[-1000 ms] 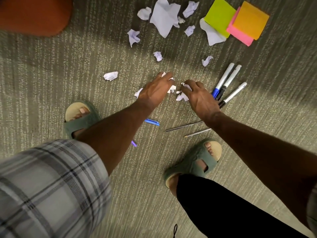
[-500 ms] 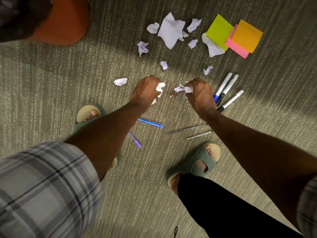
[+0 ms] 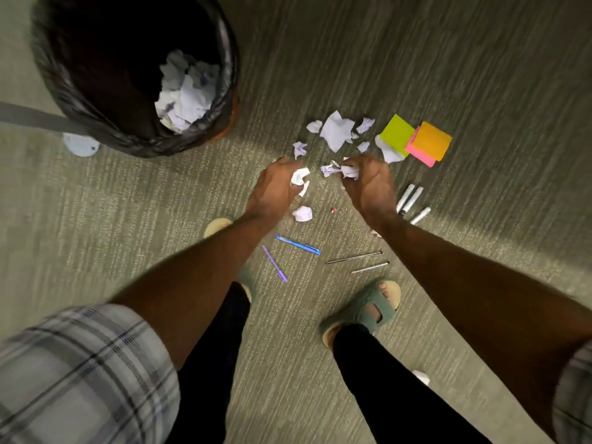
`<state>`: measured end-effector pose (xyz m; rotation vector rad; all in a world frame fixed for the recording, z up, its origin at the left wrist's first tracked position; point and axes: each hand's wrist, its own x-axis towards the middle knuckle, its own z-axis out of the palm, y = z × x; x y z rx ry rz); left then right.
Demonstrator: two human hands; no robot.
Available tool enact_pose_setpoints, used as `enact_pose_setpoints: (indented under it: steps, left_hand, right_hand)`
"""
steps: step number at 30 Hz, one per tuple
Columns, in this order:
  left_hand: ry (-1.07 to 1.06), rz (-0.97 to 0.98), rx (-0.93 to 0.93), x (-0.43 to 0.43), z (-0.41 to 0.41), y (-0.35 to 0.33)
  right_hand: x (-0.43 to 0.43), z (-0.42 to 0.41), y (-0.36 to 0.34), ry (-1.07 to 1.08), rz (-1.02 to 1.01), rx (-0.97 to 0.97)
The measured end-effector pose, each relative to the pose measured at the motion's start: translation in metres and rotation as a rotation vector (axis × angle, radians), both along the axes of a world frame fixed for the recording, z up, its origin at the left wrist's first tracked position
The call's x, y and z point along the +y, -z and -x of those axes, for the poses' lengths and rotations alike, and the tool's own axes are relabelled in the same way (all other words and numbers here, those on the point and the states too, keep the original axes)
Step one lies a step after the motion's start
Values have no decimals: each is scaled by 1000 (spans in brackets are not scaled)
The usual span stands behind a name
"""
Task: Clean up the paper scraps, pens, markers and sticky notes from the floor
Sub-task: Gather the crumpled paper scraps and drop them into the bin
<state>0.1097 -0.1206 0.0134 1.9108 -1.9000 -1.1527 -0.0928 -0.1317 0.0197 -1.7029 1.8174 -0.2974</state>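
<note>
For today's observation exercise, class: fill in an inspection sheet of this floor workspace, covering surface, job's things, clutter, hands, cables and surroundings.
Surface: grey-green ribbed carpet.
Job's things: paper scraps scattered; sticky-note pads, green, pink, orange, overlapping; white markers by the right wrist; blue pen, purple pen, two thin dark pens.
Clutter: small red bit on the carpet.
Hands: left hand grips white scraps; right hand grips a crumpled wad.
Cables: nothing seen.
Surroundings: black-lined bin holding crumpled paper; grey bar and white disc beside it.
</note>
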Motion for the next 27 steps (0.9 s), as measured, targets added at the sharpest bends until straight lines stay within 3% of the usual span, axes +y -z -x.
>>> enact_pose_setpoints:
  steps: [7,13,17,20,23,27]
  left_hand:
    - [-144,58,16,-30,-72,-77]
    - [-437,191,-15,-65,-132,-115]
    - [-579,143,-29,-86,-168,-117]
    - [-572,88,-71,-95,-192,-110]
    - [-553,21,-74,-98,-207,-108]
    - [-561,-3,-35,-96,-218,-105]
  right_hand:
    - [-49,-89,-68,30,-13,-43]
    - [-93,-178,-114,-8,-65,-181]
    - [-113,-220,-120,109,-182,-275]
    - [-124,-239,-112,197,-290,-375]
    - [-132,-247,-109,175,-467,-328]
    - [-134,-253,-116,284,-622,-462]
